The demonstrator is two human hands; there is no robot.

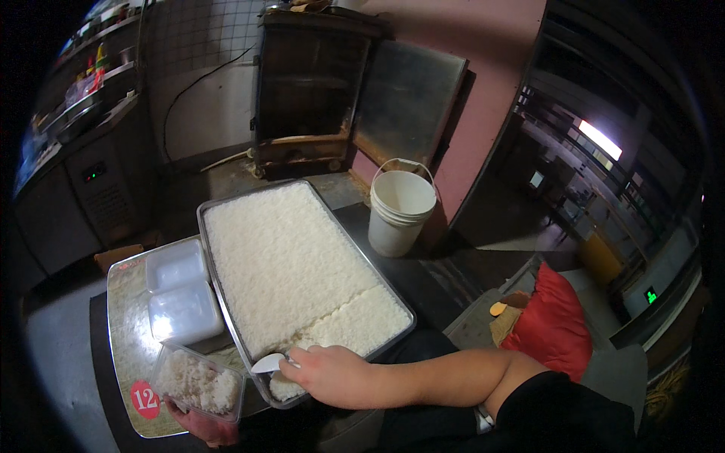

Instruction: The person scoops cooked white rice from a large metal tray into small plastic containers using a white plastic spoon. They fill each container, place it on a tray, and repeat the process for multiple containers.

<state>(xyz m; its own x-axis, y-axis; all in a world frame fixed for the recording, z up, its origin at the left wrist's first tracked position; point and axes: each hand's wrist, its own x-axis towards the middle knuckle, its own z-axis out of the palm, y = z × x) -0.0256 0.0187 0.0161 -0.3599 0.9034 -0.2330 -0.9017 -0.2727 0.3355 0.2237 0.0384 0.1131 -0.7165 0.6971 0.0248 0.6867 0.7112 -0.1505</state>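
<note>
A large metal tray (pixel 205 226) full of cooked white rice (pixel 283 255) lies before me, with a cut line across the rice near its lower end. My right hand (pixel 334 376) grips a white plastic scoop (pixel 268 363) at the tray's near corner, beside a loose piece of rice. At the lower left, my left hand (pixel 204 424) holds a clear plastic container (pixel 242 396) with clumps of rice in it, tilted close to the tray's edge. Two stacks of translucent plastic containers (pixel 184 311) stand on the table (pixel 127 317) left of the tray.
Behind the tray's right side stands a white plastic bucket (pixel 399 215) with its handle up. A metal cabinet (pixel 308 85) with an open door is farther back. A red cloth or cushion (pixel 552 328) lies at the right. Counters with shelves line the left.
</note>
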